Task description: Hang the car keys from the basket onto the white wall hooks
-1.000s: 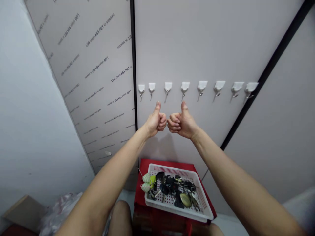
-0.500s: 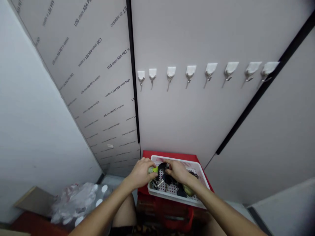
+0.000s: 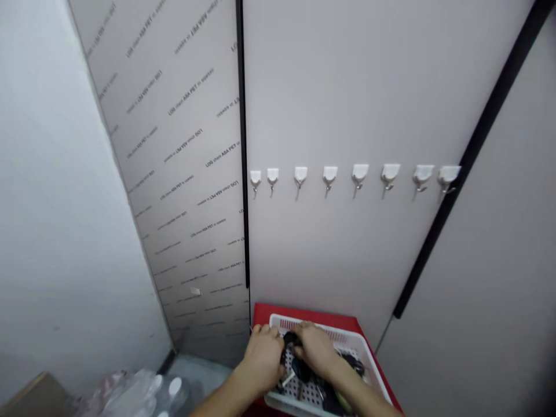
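Both hands, the left hand point(image 3: 263, 362) and the right hand point(image 3: 316, 350), reach into a white basket point(image 3: 367, 362) of keys point(image 3: 299, 368) (mostly dark fobs) on a red stool point(image 3: 264, 313), below eight wall hooks point(image 3: 330, 174).

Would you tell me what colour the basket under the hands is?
White basket, clearest in the head view.

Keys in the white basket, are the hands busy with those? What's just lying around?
Busy with:
left hand and right hand, both on the keys
white basket holding them, on the red stool

Lying about:
plastic bag
cardboard box
wall hooks, bare and untouched
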The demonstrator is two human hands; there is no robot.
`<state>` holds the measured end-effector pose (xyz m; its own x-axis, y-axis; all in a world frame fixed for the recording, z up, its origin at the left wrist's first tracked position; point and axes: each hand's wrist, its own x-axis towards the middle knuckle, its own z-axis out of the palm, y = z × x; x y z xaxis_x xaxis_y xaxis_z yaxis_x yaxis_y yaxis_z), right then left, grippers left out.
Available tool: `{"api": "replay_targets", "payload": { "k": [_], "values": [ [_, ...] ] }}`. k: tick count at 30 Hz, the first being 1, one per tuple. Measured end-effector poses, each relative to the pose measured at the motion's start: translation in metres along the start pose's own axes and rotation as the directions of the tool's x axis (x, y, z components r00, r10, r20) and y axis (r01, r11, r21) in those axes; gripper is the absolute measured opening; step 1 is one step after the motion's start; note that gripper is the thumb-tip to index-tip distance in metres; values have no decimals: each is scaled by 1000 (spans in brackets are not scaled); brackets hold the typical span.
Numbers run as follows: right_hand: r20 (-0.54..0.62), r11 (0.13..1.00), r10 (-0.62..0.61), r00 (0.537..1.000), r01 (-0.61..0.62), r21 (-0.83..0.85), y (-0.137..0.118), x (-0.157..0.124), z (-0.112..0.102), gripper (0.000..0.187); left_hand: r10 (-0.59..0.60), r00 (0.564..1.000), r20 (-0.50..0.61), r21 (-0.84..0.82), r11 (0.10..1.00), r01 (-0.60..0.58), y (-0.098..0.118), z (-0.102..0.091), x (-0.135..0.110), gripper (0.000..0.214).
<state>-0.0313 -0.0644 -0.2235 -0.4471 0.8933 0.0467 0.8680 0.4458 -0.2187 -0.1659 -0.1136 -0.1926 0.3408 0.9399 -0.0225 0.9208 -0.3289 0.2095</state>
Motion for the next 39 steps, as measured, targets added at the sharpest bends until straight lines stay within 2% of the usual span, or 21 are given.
{"api": "replay_targets", "payload": {
  "k": [3,6,9,11,13,16,19,23,26,29,33,36,39],
  "values": [
    [-41,1000,12,999,-12,5,-3,2,1,21,-38,999,27,-39,998,39,1,-1,-1,31],
    [-116,993,0,993,14,115,-6,4,-15,21,-74,996,-52,-147,987,65,-1,3,-2,47],
    [-113,975,-40,993,64,212,-12,5,-48,18,-96,976,-196,-312,950,31,-1,7,-1,55],
    [-91,960,-104,990,124,249,-19,4,-75,16,-125,961,-246,-445,896,3,2,6,2,46],
    [-68,943,-147,987,160,290,-26,4,-101,13,-146,956,-254,-603,797,-39,6,-1,5,33],
    [15,899,-147,989,128,420,-35,6,-137,9,-99,941,-324,-768,608,-201,12,-23,10,24],
    [41,779,-209,977,141,611,-43,12,-171,7,-106,914,-391,-847,430,-312,13,-53,16,23],
    [-141,637,-250,958,272,721,-61,29,-203,12,-252,889,-382,-922,173,-347,10,-93,28,26],
    [-297,613,-175,939,340,714,-79,51,-216,15,-351,827,-439,-896,111,-429,4,-120,38,27],
    [-446,644,-93,890,395,655,-94,76,-224,22,-448,760,-471,-871,104,-479,-6,-143,48,27],
    [-604,788,-77,793,420,451,-109,106,-237,14,-540,688,-486,-847,94,-524,-23,-167,65,29],
    [-649,895,-66,758,332,296,-118,119,-243,7,-581,663,-471,-846,85,-527,-33,-178,78,27],
    [-656,957,-40,754,219,193,-122,127,-242,11,-615,643,-455,-858,110,-502,-39,-180,88,26]
  ]
}}
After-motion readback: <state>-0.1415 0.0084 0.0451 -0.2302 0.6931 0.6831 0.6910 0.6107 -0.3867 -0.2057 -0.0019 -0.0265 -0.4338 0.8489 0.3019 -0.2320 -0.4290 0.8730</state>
